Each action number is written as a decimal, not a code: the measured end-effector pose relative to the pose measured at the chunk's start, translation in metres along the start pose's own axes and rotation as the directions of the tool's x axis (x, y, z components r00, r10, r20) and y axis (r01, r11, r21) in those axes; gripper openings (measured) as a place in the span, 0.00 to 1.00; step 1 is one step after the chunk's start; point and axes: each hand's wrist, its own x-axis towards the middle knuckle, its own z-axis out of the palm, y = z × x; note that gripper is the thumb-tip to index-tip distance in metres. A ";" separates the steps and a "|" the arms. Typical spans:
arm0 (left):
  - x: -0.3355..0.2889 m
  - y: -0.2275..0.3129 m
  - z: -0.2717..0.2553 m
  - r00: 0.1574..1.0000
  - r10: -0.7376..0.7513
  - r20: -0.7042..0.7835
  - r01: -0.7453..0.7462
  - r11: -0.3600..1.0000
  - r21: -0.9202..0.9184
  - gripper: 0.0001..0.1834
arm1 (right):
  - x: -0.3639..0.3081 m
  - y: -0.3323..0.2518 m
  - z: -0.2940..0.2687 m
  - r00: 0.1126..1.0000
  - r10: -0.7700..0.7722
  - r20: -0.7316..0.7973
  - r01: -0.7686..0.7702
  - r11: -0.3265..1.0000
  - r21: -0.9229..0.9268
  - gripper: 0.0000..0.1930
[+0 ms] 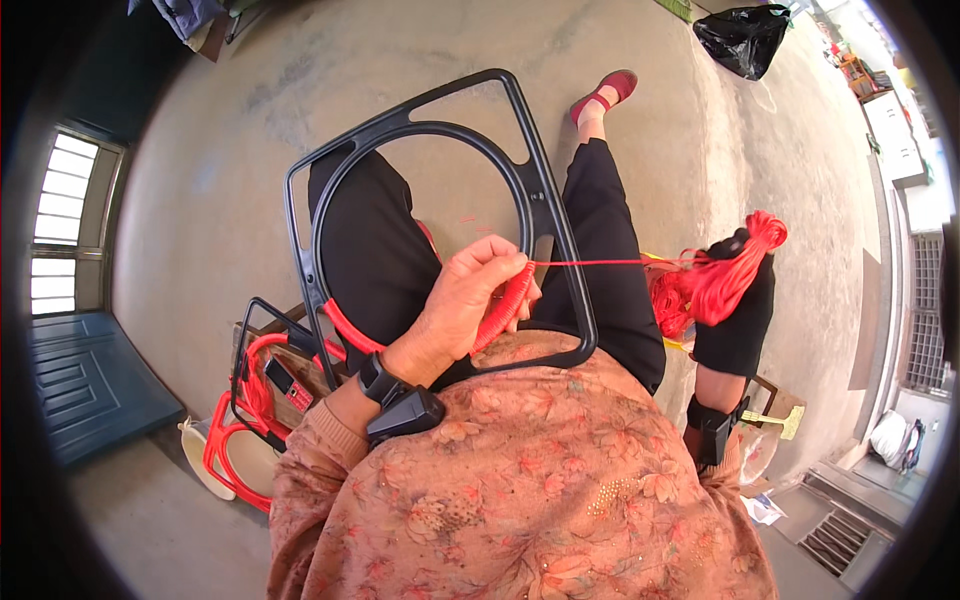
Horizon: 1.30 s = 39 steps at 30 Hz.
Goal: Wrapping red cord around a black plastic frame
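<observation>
A black square frame with a round ring inside it rests over my lap. Red cord is coiled tightly round the near part of the ring. My left hand is closed on the wrapped ring at its right side, thumb and forefinger pinching where the cord comes off. From there a single taut red strand runs right to a loose hank of red cord. My right hand, in a black glove, is closed on that hank, out to the right; the cord partly hides its fingers.
At my left, a red-wrapped frame and a red phone lie on a stool. A black plastic bag lies on the floor at the far right. A blue door panel stands at the left, a floor grate lies at the right.
</observation>
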 end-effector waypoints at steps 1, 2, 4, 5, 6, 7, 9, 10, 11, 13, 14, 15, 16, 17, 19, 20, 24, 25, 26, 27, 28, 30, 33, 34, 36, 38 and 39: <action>0.000 0.003 -0.004 1.000 0.008 -0.007 -0.008 1.000 0.005 0.06 | 0.014 0.001 -0.007 1.000 0.004 0.008 -0.004 1.000 0.008 0.15; 0.001 0.006 -0.011 0.998 0.031 -0.060 -0.029 0.999 0.025 0.06 | 0.030 0.000 -0.017 0.970 -0.216 -0.112 0.186 0.955 -0.233 0.15; 0.006 -0.002 -0.024 0.994 0.035 -0.108 -0.036 0.999 -0.007 0.06 | 0.051 -0.019 -0.045 0.953 -0.304 0.001 0.290 0.907 -0.305 0.13; 0.004 -0.004 -0.021 0.994 0.035 -0.106 -0.036 0.999 -0.008 0.06 | 0.060 -0.037 -0.068 0.965 -0.175 0.195 0.202 0.971 -0.131 0.13; 0.005 -0.007 -0.015 0.996 0.016 -0.091 -0.015 1.000 0.012 0.06 | 0.078 -0.044 -0.107 0.934 -0.169 0.316 0.208 0.974 -0.094 0.15; 0.004 -0.008 -0.013 0.995 0.004 -0.096 -0.002 1.000 0.030 0.06 | 0.079 -0.037 -0.089 0.936 -0.163 0.313 0.202 0.975 -0.095 0.15; 0.000 -0.010 -0.012 0.995 0.001 -0.101 0.001 1.000 0.019 0.06 | 0.063 -0.004 -0.010 0.984 0.165 0.064 -0.137 0.940 -0.311 0.18; 0.000 -0.011 -0.008 0.993 0.011 -0.116 -0.006 0.999 0.043 0.06 | 0.061 0.012 0.015 0.986 0.124 0.111 -0.037 0.815 -0.578 0.19; 0.002 -0.011 -0.006 0.992 0.019 -0.127 -0.011 0.998 0.068 0.06 | 0.057 0.026 0.038 0.982 0.095 0.164 0.073 0.611 -0.788 0.21; 0.000 -0.012 -0.011 0.991 0.055 -0.123 -0.038 0.990 0.138 0.05 | 0.042 0.049 0.092 0.819 0.145 0.556 0.526 0.199 -0.827 0.25; -0.001 -0.014 -0.014 0.991 0.082 -0.105 -0.059 0.977 0.206 0.04 | 0.042 0.059 0.107 0.718 0.165 0.677 0.678 0.058 -0.733 0.23; 0.002 -0.021 -0.019 0.991 0.081 -0.105 -0.058 0.977 0.206 0.04 | 0.045 0.069 0.118 0.600 0.205 0.774 0.798 -0.080 -0.597 0.21; 0.008 -0.031 -0.026 0.968 0.216 -0.131 -0.167 0.936 0.309 0.07 | 0.043 0.078 0.128 0.600 0.205 0.773 0.798 -0.079 -0.598 0.21; 0.011 -0.037 -0.030 0.924 0.353 -0.146 -0.268 0.872 0.410 0.10 | 0.043 0.089 0.138 0.375 0.302 0.876 0.920 -0.236 -0.313 0.16; 0.015 -0.037 -0.029 0.906 0.408 -0.112 -0.306 0.816 0.491 0.09 | 0.046 0.103 0.144 0.150 0.427 0.891 0.934 -0.356 0.014 0.12; 0.015 -0.038 -0.029 0.885 0.459 -0.081 -0.337 0.750 0.569 0.09 | 0.049 0.118 0.138 0.093 0.526 0.845 0.967 -0.249 0.048 0.10; 0.002 -0.022 -0.015 0.918 0.378 -0.120 -0.266 0.812 0.520 0.07 | 0.047 0.109 0.141 0.130 0.531 0.837 0.988 -0.139 -0.065 0.12; -0.003 -0.013 -0.011 0.947 0.294 -0.128 -0.199 0.852 0.484 0.07 | 0.045 0.098 0.144 0.245 0.444 0.862 0.966 -0.190 -0.176 0.13; -0.004 -0.009 -0.008 0.971 0.206 -0.122 -0.131 0.884 0.450 0.07 | 0.050 0.093 0.134 0.326 0.437 0.838 0.945 -0.126 -0.301 0.16; -0.002 -0.011 -0.012 0.971 0.207 -0.123 -0.132 0.885 0.446 0.07 | 0.052 0.086 0.122 0.323 0.441 0.837 0.946 -0.125 -0.299 0.16; 0.002 -0.017 -0.019 0.975 0.212 -0.071 -0.165 0.897 0.410 0.06 | 0.051 0.078 0.110 0.337 0.464 0.819 0.922 0.012 -0.387 0.19; 0.005 -0.015 -0.018 0.979 0.202 -0.008 -0.176 0.869 0.463 0.06 | 0.035 0.071 0.093 0.346 0.500 0.794 0.885 0.107 -0.454 0.24; -0.001 -0.007 -0.007 0.998 0.023 0.057 -0.024 1.000 0.018 0.07 | 0.002 0.074 0.086 0.348 0.422 0.837 0.933 -0.074 -0.351 0.24; -0.001 -0.008 -0.007 0.998 0.022 0.057 -0.024 0.999 0.021 0.07 | -0.003 0.079 0.083 0.358 0.387 0.850 0.932 -0.096 -0.349 0.23; 0.001 -0.009 -0.007 0.994 0.106 0.018 -0.107 0.993 0.044 0.07 | -0.003 0.081 0.077 0.358 0.376 0.855 0.928 -0.039 -0.371 0.23; 0.001 -0.003 -0.005 0.999 0.050 -0.019 -0.048 0.994 0.101 0.08 | -0.006 0.077 0.068 0.362 0.363 0.859 0.919 0.018 -0.395 0.22; 0.001 0.000 -0.005 0.998 -0.002 -0.058 0.010 0.988 0.151 0.09 | -0.013 0.070 0.060 0.588 0.370 0.719 0.625 0.356 -0.694 0.23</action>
